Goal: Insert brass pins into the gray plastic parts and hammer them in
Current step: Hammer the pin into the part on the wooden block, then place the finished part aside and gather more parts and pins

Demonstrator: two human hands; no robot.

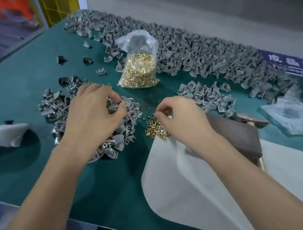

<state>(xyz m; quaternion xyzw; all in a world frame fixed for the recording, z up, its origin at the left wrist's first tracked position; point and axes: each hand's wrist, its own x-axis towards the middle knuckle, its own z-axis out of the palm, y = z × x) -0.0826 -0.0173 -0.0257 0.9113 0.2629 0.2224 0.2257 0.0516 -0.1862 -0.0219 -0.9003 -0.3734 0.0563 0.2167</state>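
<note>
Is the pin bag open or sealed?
Open. The bag lies on the table with its clear mouth gaping upward, and brass pins fill only its lower part.

A blue sign [292, 63] lies at the table's [15, 92] far right edge, beside the gray parts. It bears three large white Chinese characters, 成品区. A smaller white line runs beneath them, too blurred to read.
</note>
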